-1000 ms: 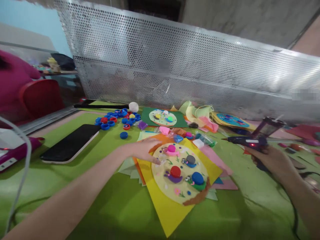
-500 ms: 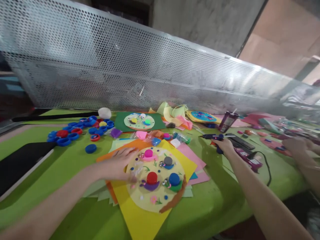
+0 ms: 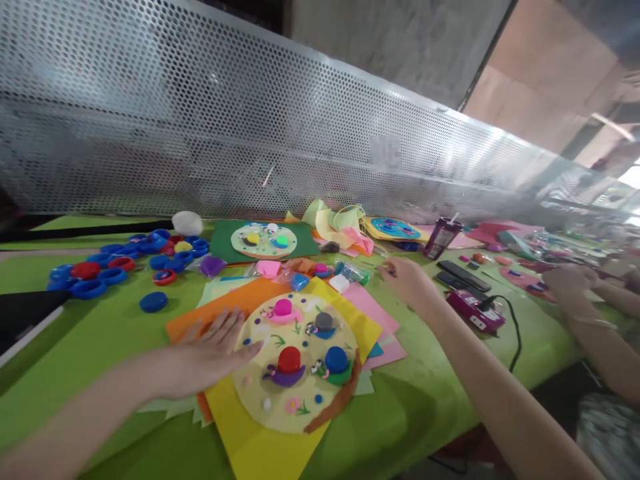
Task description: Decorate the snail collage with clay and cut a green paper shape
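Note:
My left hand (image 3: pixel 200 360) lies flat, fingers stretched, on the orange sheet, with its thumb over the edge of a pale yellow clay disc (image 3: pixel 260 393). On that disc sit clay snails with bottle-cap shells: a red cap (image 3: pixel 289 360), a blue cap (image 3: pixel 337 359), a grey cap (image 3: pixel 324 323) and a pink one. A brown clay strip (image 3: pixel 335 407) runs along its lower right edge. Beneath lies a yellow sheet (image 3: pixel 270 450). My right hand (image 3: pixel 407 280) is over the table beyond the papers, fingertips closed around something small and dark that I cannot make out.
Blue and red bottle caps (image 3: pixel 113 276) are heaped at left. Bagged clay (image 3: pixel 300 281) lies behind the disc. A tumbler (image 3: pixel 443 238), a phone (image 3: pixel 464 275) and a corded purple power strip (image 3: pixel 475 311) stand right. Another person's hands (image 3: pixel 567 283) work at far right.
The glue gun that was in my right hand is no longer visible; that hand has moved left. My left hand has slid back toward the disc's left edge. The view has shifted right.

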A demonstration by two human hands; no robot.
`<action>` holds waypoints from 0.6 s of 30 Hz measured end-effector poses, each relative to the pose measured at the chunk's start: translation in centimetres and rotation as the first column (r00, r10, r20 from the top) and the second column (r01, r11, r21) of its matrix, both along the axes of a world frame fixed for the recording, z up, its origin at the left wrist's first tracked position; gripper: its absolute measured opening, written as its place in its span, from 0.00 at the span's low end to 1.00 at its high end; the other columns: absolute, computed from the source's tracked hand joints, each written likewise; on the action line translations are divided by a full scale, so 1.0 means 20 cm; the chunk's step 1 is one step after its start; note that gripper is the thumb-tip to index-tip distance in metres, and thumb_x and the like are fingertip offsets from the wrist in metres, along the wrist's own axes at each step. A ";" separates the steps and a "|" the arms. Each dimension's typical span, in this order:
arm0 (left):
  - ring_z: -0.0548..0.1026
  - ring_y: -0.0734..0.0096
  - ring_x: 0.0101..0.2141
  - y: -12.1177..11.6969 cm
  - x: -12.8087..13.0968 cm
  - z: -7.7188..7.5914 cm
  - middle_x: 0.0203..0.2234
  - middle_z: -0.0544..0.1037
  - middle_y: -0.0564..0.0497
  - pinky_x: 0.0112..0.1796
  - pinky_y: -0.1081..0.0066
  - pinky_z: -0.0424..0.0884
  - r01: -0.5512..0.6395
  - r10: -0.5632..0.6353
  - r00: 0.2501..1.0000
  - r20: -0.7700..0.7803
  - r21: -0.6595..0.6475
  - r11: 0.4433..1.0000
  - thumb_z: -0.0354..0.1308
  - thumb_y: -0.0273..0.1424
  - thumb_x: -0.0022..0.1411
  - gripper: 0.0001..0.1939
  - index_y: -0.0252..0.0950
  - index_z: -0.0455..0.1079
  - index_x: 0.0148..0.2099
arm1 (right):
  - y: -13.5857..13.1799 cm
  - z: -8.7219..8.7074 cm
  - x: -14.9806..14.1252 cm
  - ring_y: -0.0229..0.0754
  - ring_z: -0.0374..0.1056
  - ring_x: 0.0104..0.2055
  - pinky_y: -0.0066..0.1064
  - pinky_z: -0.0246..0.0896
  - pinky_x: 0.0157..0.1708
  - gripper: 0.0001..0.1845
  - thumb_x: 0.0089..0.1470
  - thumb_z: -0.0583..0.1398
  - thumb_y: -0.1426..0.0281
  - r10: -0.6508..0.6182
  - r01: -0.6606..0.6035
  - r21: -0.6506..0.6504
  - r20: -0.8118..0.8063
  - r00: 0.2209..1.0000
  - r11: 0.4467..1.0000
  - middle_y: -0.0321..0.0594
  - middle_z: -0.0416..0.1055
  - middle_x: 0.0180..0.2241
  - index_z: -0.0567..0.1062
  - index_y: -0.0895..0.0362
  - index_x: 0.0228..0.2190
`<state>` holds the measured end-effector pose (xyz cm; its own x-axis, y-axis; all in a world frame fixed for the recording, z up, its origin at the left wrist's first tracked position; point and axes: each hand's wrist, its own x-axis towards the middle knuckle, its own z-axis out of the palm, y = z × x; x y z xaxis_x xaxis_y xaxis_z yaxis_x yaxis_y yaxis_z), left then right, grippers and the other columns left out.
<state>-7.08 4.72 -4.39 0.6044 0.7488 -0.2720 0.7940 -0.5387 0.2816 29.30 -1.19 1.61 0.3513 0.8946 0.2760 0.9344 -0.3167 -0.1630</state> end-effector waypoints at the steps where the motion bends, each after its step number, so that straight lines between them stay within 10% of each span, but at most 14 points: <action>1: 0.40 0.52 0.61 -0.01 0.01 0.00 0.61 0.37 0.50 0.54 0.47 0.47 0.032 -0.032 0.999 0.006 -0.040 0.999 0.36 0.51 0.61 0.32 0.46 0.38 0.63 | -0.01 0.01 -0.09 0.40 0.67 0.39 0.34 0.62 0.40 0.10 0.57 0.53 0.66 0.094 -0.095 0.023 0.019 0.995 0.995 0.39 0.71 0.36 0.72 0.57 0.35; 7: 0.35 0.52 0.61 0.03 0.09 0.07 0.62 0.34 0.47 0.54 0.43 0.32 0.019 -0.019 1.000 -0.009 0.029 0.999 0.28 0.48 0.64 0.32 0.39 0.34 0.65 | 0.07 0.06 -0.45 0.40 0.67 0.35 0.28 0.57 0.36 0.11 0.54 0.53 0.69 0.429 -0.440 0.112 0.108 0.897 0.891 0.39 0.73 0.29 0.73 0.56 0.25; 13: 0.33 0.57 0.62 0.09 0.07 0.16 0.63 0.36 0.47 0.53 0.49 0.18 -0.008 -0.002 0.999 0.040 0.257 0.966 0.33 0.49 0.63 0.36 0.31 0.31 0.65 | 0.20 -0.03 -0.41 0.44 0.67 0.36 0.32 0.57 0.37 0.14 0.56 0.49 0.70 0.470 -0.488 0.277 0.133 0.873 0.828 0.44 0.73 0.31 0.73 0.57 0.27; 18: 0.40 0.57 0.62 -0.05 0.14 0.18 0.63 0.38 0.45 0.58 0.52 0.35 -0.009 -0.012 0.996 0.083 0.243 0.970 0.30 0.51 0.63 0.37 0.33 0.35 0.66 | 0.21 -0.13 -0.29 0.44 0.68 0.29 0.32 0.58 0.30 0.13 0.53 0.50 0.70 0.467 -0.472 0.294 0.091 0.880 0.831 0.42 0.73 0.25 0.72 0.56 0.23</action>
